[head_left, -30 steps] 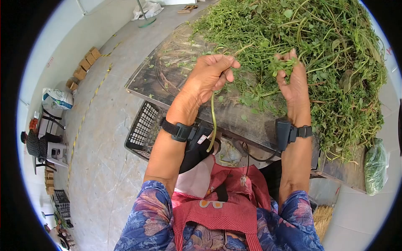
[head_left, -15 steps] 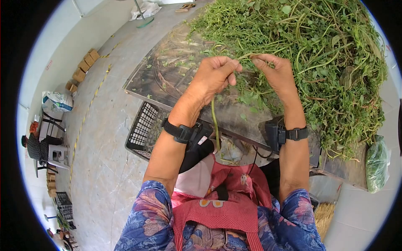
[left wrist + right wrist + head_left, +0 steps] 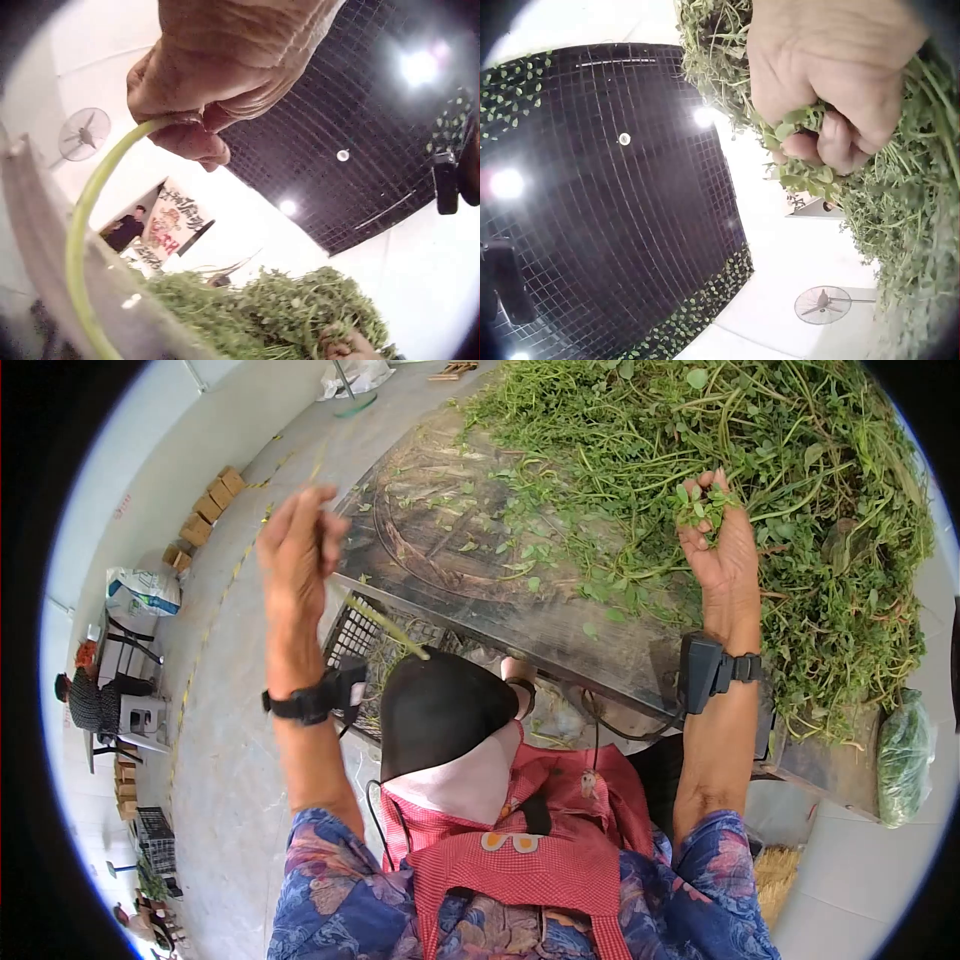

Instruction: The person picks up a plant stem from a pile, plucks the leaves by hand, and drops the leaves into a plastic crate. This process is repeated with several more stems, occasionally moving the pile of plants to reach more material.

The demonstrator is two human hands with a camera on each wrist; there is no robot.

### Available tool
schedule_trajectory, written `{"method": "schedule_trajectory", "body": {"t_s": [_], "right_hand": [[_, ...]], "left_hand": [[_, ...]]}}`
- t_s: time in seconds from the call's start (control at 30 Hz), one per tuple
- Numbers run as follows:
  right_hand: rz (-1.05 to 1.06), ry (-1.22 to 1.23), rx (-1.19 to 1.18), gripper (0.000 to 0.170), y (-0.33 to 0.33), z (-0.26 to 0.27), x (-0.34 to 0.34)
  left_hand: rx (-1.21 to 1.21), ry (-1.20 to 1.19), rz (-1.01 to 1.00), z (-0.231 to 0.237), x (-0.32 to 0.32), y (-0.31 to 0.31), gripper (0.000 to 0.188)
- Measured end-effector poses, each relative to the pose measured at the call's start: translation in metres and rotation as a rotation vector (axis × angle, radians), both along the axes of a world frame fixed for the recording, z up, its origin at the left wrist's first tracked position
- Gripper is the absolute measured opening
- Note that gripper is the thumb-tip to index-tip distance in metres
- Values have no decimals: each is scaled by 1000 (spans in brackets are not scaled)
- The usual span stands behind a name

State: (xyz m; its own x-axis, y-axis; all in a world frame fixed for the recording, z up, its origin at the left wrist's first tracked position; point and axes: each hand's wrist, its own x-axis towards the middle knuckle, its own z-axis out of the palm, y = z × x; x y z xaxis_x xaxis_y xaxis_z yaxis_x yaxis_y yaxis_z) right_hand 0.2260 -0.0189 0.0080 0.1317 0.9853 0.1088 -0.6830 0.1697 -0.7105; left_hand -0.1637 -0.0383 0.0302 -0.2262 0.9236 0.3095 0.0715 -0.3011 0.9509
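In the head view my left hand (image 3: 300, 550), blurred, is out past the table's left edge. It grips a long pale green stem (image 3: 390, 625); in the left wrist view that stem (image 3: 84, 217) leaves the curled fingers and bends downward. My right hand (image 3: 728, 550) is at the near side of a big heap of leafy greens (image 3: 800, 560). Between its curled fingers and thumb it holds a small leafy sprig (image 3: 705, 508). Leaves of the sprig (image 3: 810, 176) poke out around the fingertips in the right wrist view.
The heap covers the right of a dark worn table (image 3: 620, 655), with loose leaves scattered leftward. A black slatted crate (image 3: 352, 640) stands on the floor under the left edge. A filled green plastic bag (image 3: 903, 760) lies at the right corner. Another person (image 3: 88, 700) sits far left.
Half a second ago the hands came together over the table. Since then my left hand has swung left with the stem, and my right has drawn back right, with leaves showing in its fingers.
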Motion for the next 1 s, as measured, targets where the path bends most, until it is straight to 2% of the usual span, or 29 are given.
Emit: {"method": "schedule_trajectory", "body": {"t_s": [0.07,0.2,0.27,0.3,0.33,0.4,0.5,0.57,0.63,0.67,0.77,0.83,0.87,0.93,0.97,1.0], "right_hand": [[7,4,-8,19,2,1,-1],[-45,-23,30,19,-1,8,2],[-66,1,73,25,-1,6,7],[-68,-1,73,25,-1,3,9],[-42,47,125,26,0,0,11],[-25,96,189,26,3,0,16],[9,200,217,27,1,-1,21],[-6,212,208,27,-1,1,17],[-69,216,168,26,-1,3,11],[-69,217,172,26,-1,3,12],[-35,136,137,22,2,-1,14],[-40,129,121,23,0,-2,12],[-43,123,103,23,0,-2,11],[-26,107,101,26,1,-3,9],[-21,106,52,27,-1,-2,7],[-17,109,1,29,-2,-2,5]], "left_hand": [[-49,-22,119,-27,-37,-6,29],[-275,-1,198,-99,-89,-33,30],[-394,10,198,-145,-112,-34,30],[-469,154,260,-167,-123,-33,32],[-467,152,259,-168,-121,-37,32],[-162,799,577,-156,-100,-36,32],[14,725,515,-77,-42,-26,28],[217,661,361,-51,-9,3,24],[248,650,151,-32,37,36,23],[202,730,65,-26,62,47,23],[146,960,-171,-24,132,80,26],[228,1099,-168,-53,169,101,26],[235,1096,-168,-57,180,102,26],[168,1303,-232,-64,195,103,25],[36,1372,-260,-56,198,102,22],[37,1380,-265,-56,198,100,22]]}}
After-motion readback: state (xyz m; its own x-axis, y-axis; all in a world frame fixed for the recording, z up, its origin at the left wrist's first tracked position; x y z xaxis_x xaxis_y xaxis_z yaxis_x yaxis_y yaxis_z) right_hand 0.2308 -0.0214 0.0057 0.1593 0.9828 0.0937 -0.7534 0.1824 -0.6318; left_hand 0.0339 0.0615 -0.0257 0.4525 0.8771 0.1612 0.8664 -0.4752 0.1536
